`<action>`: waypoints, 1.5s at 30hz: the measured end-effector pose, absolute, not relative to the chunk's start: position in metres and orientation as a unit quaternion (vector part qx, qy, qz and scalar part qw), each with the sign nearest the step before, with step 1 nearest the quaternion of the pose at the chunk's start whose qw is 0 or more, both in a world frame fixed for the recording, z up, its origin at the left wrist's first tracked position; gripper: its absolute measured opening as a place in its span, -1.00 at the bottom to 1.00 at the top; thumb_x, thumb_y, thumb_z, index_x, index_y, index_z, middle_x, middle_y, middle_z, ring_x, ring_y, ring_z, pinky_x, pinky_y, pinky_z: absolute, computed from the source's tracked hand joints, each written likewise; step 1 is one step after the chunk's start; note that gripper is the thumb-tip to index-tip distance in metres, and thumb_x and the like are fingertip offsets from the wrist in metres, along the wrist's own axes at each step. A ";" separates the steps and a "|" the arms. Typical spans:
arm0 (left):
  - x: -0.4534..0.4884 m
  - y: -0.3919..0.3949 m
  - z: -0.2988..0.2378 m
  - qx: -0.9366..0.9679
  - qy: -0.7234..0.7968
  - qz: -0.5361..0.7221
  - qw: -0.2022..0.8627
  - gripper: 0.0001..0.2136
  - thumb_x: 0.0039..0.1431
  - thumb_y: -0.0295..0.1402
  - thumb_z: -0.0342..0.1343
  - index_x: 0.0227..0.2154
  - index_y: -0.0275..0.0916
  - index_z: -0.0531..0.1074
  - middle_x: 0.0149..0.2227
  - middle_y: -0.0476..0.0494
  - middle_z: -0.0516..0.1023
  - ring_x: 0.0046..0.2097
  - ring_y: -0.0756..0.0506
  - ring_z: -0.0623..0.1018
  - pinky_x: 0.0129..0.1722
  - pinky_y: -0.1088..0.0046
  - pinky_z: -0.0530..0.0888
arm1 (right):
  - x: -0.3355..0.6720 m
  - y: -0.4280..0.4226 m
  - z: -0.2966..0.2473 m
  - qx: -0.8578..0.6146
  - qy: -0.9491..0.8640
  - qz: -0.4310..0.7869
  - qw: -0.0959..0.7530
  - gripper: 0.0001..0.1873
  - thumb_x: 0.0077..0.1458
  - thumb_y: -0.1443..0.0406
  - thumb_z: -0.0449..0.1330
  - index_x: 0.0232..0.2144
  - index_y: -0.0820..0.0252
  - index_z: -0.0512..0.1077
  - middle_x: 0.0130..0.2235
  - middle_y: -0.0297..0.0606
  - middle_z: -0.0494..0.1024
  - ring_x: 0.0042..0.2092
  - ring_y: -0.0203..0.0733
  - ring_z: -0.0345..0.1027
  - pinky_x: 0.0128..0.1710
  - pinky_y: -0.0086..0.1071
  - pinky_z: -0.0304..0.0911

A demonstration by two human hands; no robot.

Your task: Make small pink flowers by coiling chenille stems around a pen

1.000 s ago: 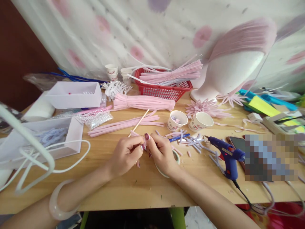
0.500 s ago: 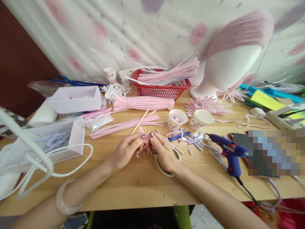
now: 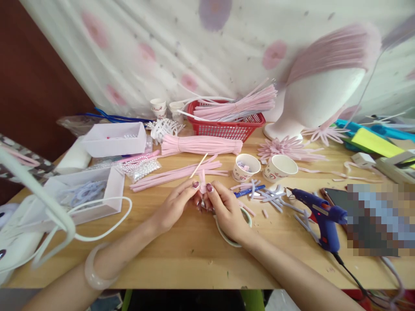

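Observation:
Over the middle of the table, my left hand (image 3: 175,205) and my right hand (image 3: 227,211) meet, both closed in a pinch. Between their fingertips is a small piece of pink pipe cleaner (image 3: 202,181), one end pointing up; its lower part is hidden by the fingers. A pale green ring (image 3: 229,242) lies partly beneath my right hand. Just beyond my fingers are a thin wooden stick (image 3: 198,166) and loose pink pipe cleaners (image 3: 168,176). Right of my right hand lie a blue pen (image 3: 250,191) and cut lilac pipe cleaner pieces (image 3: 275,196).
A blue glue gun (image 3: 319,214) with a cord stands at right, near a phone (image 3: 337,196). Two paper cups (image 3: 280,168), a red basket (image 3: 227,129) and a white mannequin head (image 3: 324,95) stand farther back. White boxes (image 3: 115,181) and a white cable (image 3: 128,207) occupy the left.
The view has shifted slightly, so everything sits a little farther right and lower. The pink piece now shows more upright between my fingertips. Both hands keep their pinch.

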State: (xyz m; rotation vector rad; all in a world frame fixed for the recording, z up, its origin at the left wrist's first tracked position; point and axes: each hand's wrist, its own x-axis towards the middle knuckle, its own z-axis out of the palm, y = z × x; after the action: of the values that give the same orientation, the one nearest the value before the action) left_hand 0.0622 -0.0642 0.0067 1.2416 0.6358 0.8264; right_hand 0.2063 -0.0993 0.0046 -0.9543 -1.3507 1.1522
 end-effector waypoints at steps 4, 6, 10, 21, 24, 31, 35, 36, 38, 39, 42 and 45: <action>0.065 -0.068 0.013 0.625 0.334 0.371 0.600 -0.74 0.32 -0.23 -0.11 -0.45 -0.23 0.27 -0.50 0.04 0.37 -0.43 0.01 0.41 -0.38 0.49 0.38 | 0.205 -0.099 0.005 -0.413 -0.608 0.447 0.510 -0.64 0.31 0.19 -0.05 -0.53 0.17 0.22 -0.53 -0.38 0.29 -0.46 -0.32 0.22 -0.41 -0.42 0.13; 0.065 -0.071 0.016 0.661 0.358 0.365 0.550 -0.74 0.33 -0.25 -0.13 -0.47 -0.22 0.23 -0.53 0.06 0.35 -0.46 0.02 0.39 -0.40 0.50 0.35 | 0.205 -0.100 0.006 -0.421 -0.614 0.453 0.490 -0.62 0.32 0.19 -0.08 -0.53 0.17 0.21 -0.52 -0.37 0.29 -0.44 -0.30 0.23 -0.39 -0.41 0.13; 0.066 -0.078 0.018 0.713 0.390 0.360 0.458 -0.73 0.32 -0.29 -0.11 -0.52 -0.22 0.19 -0.55 0.06 0.29 -0.48 0.03 0.33 -0.44 0.51 0.28 | 0.201 -0.105 0.002 -0.482 -0.622 0.390 0.478 -0.66 0.32 0.17 -0.11 -0.50 0.14 0.15 -0.51 -0.39 0.25 -0.46 -0.30 0.13 -0.43 -0.40 0.06; 0.066 -0.071 0.019 0.453 0.299 0.282 0.791 -0.70 0.09 -0.12 0.15 -0.47 -0.24 0.25 -0.62 0.16 0.10 -0.65 0.14 0.08 -0.71 0.64 0.14 | 0.207 -0.105 0.001 -0.468 -0.674 0.303 0.484 -0.71 0.29 0.29 -0.08 -0.51 0.12 0.08 -0.54 -0.43 0.19 -0.51 -0.33 0.05 -0.49 -0.42 0.00; 0.064 -0.071 0.018 0.442 0.298 0.274 0.800 -0.71 0.08 -0.13 0.16 -0.46 -0.24 0.25 -0.62 0.17 0.10 -0.65 0.14 0.07 -0.71 0.66 0.13 | 0.208 -0.104 -0.001 -0.464 -0.685 0.286 0.483 -0.72 0.28 0.31 -0.05 -0.52 0.13 0.09 -0.54 -0.43 0.18 -0.53 -0.34 0.03 -0.50 -0.43 -0.03; 0.065 -0.076 0.014 0.621 0.387 0.355 0.582 -0.69 0.25 -0.15 -0.04 -0.52 -0.23 0.23 -0.62 0.11 0.19 -0.60 0.08 0.22 -0.62 0.57 0.20 | 0.207 -0.101 -0.003 -0.446 -0.606 0.427 0.501 -0.59 0.29 0.16 -0.05 -0.59 0.16 0.15 -0.59 -0.42 0.19 -0.53 -0.34 0.04 -0.50 -0.43 -0.01; 0.061 -0.072 0.016 0.633 0.379 0.362 0.569 -0.70 0.26 -0.15 -0.05 -0.50 -0.24 0.28 -0.62 0.09 0.23 -0.57 0.05 0.28 -0.55 0.53 0.26 | 0.211 -0.099 0.001 -0.409 -0.532 0.528 0.521 -0.56 0.29 0.05 -0.10 -0.53 0.17 0.23 -0.63 -0.45 0.20 -0.58 -0.34 0.05 -0.54 -0.43 -0.01; 0.060 -0.071 0.016 0.625 0.375 0.366 0.578 -0.69 0.25 -0.14 -0.03 -0.51 -0.24 0.28 -0.62 0.09 0.23 -0.57 0.05 0.27 -0.55 0.53 0.25 | 0.212 -0.098 0.002 -0.410 -0.535 0.526 0.518 -0.55 0.29 0.04 -0.10 -0.52 0.17 0.24 -0.63 -0.45 0.19 -0.57 -0.34 0.05 -0.53 -0.43 0.00; 0.059 -0.068 0.013 0.616 0.366 0.371 0.591 -0.69 0.22 -0.15 0.01 -0.54 -0.25 0.27 -0.62 0.09 0.24 -0.56 0.06 0.27 -0.54 0.53 0.24 | 0.213 -0.097 0.002 -0.418 -0.553 0.513 0.506 -0.55 0.28 0.03 -0.09 -0.53 0.18 0.23 -0.63 -0.45 0.18 -0.56 -0.33 0.06 -0.50 -0.42 0.02; 0.059 -0.067 0.011 0.614 0.361 0.371 0.596 -0.69 0.20 -0.15 0.04 -0.55 -0.25 0.27 -0.62 0.09 0.24 -0.56 0.06 0.27 -0.53 0.53 0.24 | 0.213 -0.097 0.003 -0.420 -0.562 0.509 0.499 -0.55 0.28 0.04 -0.07 -0.54 0.17 0.22 -0.62 -0.45 0.18 -0.55 -0.34 0.07 -0.49 -0.43 0.02; 0.061 -0.065 0.004 0.597 0.347 0.373 0.619 -0.68 0.20 -0.14 0.05 -0.55 -0.26 0.29 -0.61 0.07 0.27 -0.54 0.05 0.29 -0.51 0.53 0.26 | 0.212 -0.096 0.003 -0.410 -0.573 0.510 0.493 -0.57 0.26 0.07 0.00 -0.57 0.16 0.17 -0.60 -0.46 0.18 -0.54 -0.36 0.06 -0.49 -0.44 0.03; 0.062 -0.065 0.002 0.559 0.322 0.389 0.657 -0.65 0.25 -0.10 -0.06 -0.51 -0.25 0.30 -0.57 0.04 0.31 -0.52 0.03 0.32 -0.46 0.49 0.32 | 0.211 -0.096 0.004 -0.397 -0.574 0.507 0.506 -0.62 0.28 0.11 0.00 -0.54 0.15 0.20 -0.58 -0.46 0.20 -0.55 -0.36 0.05 -0.48 -0.45 0.07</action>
State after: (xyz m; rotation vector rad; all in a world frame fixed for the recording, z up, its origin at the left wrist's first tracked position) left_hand 0.0622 -0.0645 0.0022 1.2668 0.7301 0.8814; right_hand 0.2112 -0.0961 0.0037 -0.9584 -1.3838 1.2225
